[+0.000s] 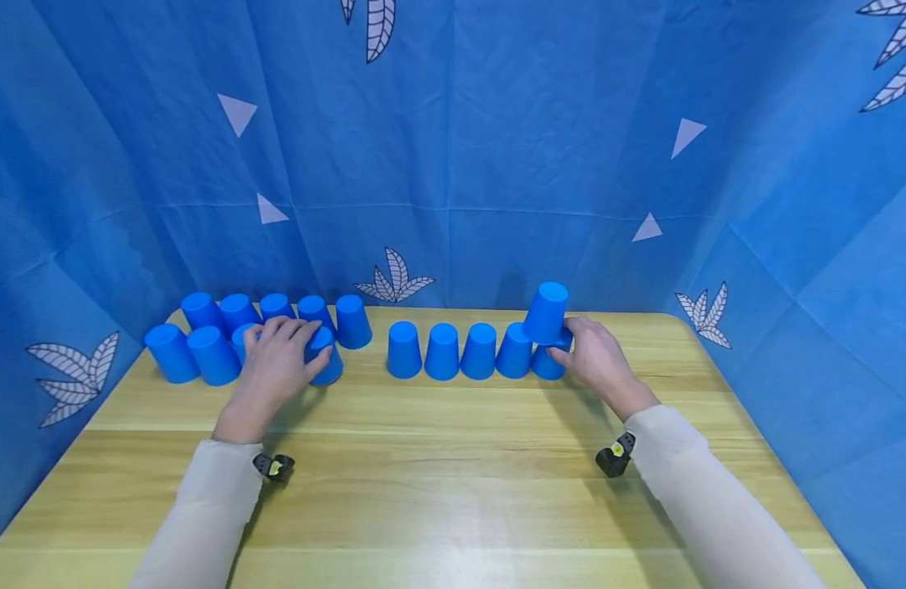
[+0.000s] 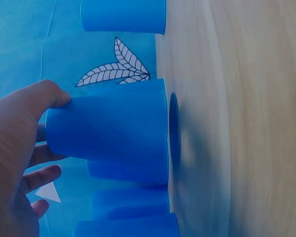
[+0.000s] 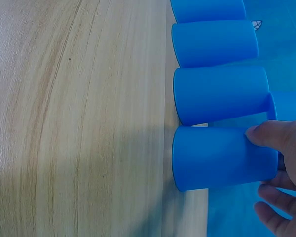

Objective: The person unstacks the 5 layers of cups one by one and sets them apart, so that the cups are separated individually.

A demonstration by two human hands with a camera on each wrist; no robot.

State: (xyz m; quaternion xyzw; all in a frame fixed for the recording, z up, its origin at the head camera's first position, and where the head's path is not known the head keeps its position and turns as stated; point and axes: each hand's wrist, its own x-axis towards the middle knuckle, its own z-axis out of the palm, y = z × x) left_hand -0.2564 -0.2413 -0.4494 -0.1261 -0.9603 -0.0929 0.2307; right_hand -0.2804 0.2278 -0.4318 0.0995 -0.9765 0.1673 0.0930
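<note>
My left hand [image 1: 275,360] grips the closed end of an upside-down blue cup [image 2: 108,128], thumb on one side, fingers on the other. A narrow gap shows between this cup's rim and a dark oval shadow [image 2: 175,133] on the table. At the right end of a row of upside-down blue cups [image 1: 441,352], my right hand [image 1: 596,360] holds the end cup [image 3: 222,158], its thumb near that cup's closed end. Another upside-down cup [image 1: 547,313] stands above, bridging the row's last two cups and leaning slightly.
Several more upside-down blue cups [image 1: 213,356] stand in two lines at the back left, partly hidden by the left hand. One cup [image 1: 353,321] ends the rear line. A blue patterned cloth [image 1: 497,147] hangs behind the wooden table [image 1: 438,474].
</note>
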